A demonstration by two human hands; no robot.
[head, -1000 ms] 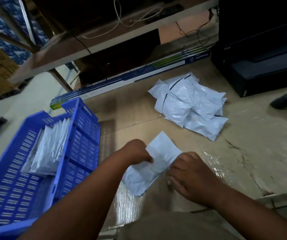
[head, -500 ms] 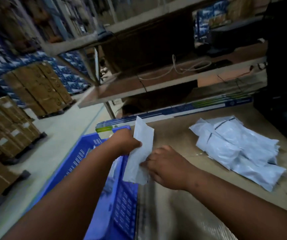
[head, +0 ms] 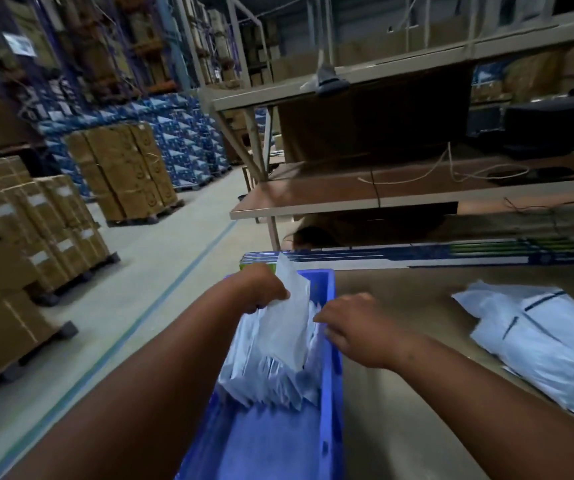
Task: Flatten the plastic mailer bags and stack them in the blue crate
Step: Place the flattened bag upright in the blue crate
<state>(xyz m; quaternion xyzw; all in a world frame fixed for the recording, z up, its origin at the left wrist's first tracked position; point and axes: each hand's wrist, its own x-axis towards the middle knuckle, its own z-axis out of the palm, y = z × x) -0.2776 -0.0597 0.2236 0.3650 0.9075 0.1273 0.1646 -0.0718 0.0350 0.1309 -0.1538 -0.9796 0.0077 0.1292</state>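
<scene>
From the head camera, the left hand point(head: 261, 289) pinches a white bag point(head: 287, 327) near its top edge, with the fingers curled round it. The bag stands almost upright over the blue crate point(head: 328, 375). Just under the left hand, more white bags stand on edge in a row point(head: 268, 379) inside the crate, and the held bag touches the front of that row. The right hand point(head: 358, 327) is just to the right of the held bag, over the crate's right wall. Its fingers point down toward the bags, loosely bent, and it is hard to tell if the tips touch anything; it does not seem to hold a bag. Far to the right of the right hand, a pile point(head: 538, 341) of puffy white bags lies on the brown tabletop point(head: 399, 410). Beyond both hands, a long blue and white box point(head: 417, 259) lies along the back of the tabletop. Above it are brown shelves point(head: 382, 195) with a white cord on one. To the left of the left hand, across the grey floor point(head: 140, 289), stand stacks of brown boxes point(head: 122, 174).
</scene>
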